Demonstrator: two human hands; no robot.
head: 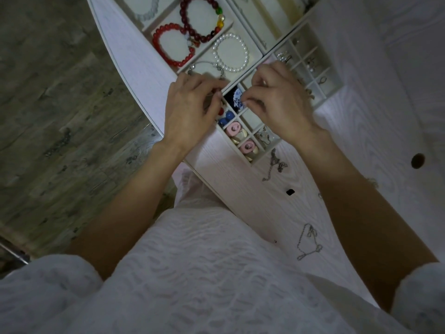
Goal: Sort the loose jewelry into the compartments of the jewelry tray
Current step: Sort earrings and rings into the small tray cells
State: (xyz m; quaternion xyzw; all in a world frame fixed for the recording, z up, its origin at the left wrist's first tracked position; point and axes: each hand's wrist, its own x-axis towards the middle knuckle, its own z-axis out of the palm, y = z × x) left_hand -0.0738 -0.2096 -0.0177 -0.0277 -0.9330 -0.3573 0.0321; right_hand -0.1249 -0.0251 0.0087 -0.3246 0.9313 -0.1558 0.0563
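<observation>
A white jewelry tray (333,86) with small square compartments lies on the white table. My left hand (192,109) and my right hand (279,102) hover over its near end, fingers curled, fingertips pinching something thin between them that I cannot make out. Between the two hands lies a dark blue-and-white patterned piece (237,98) in one compartment. Below it sit blue beads (227,118) and pink round earrings (248,147). Small silver earrings (313,65) fill the far compartments. Two loose silver chains (277,165), (309,242) lie on the table to the right of my arms.
A second tray (255,48) farther back holds a dark red bead bracelet (199,18), a bright red bracelet (173,44) and a pearl bracelet (231,53). The table edge (134,75) runs diagonally on the left, with grey floor beyond. A small black item (290,192) lies on the table.
</observation>
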